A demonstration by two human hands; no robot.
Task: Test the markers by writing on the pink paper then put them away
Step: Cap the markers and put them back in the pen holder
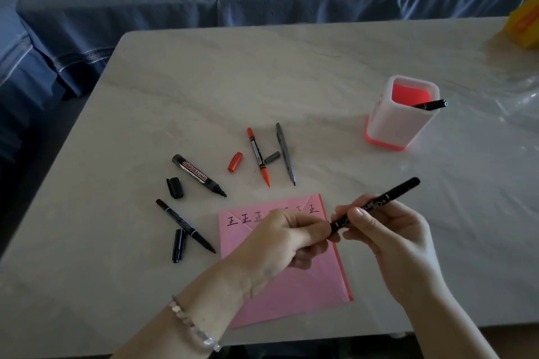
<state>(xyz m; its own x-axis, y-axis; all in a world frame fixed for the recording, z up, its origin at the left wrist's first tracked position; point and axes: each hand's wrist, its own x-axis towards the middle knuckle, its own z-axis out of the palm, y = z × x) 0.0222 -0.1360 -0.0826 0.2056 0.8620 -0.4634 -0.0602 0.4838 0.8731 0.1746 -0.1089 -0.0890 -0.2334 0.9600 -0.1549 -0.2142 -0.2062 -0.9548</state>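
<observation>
- Both hands are working one black marker (385, 198) above the far right corner of the pink paper (291, 294). The paper is lying flat near the front edge of the surface (204, 81), with a row of test characters along its far edge.
- The right hand (388, 239) is gripping the barrel, fingers curled round it. The left hand (288, 234) is pinching the marker's near end. Whether a cap is going on or coming off cannot be told.
- Judgement: the left hand should be moving straight along the barrel's line, with the right holding steady.
- A whiteboard marker (197, 173), thin black marker (183, 224), red marker (258, 156) and grey marker (285, 153) are lying uncapped beyond and left of the paper, with loose caps beside them.
- The pen holder (402, 122) is standing well apart on the far right, one marker leaning inside. The route from the right hand appears unobstructed.
</observation>
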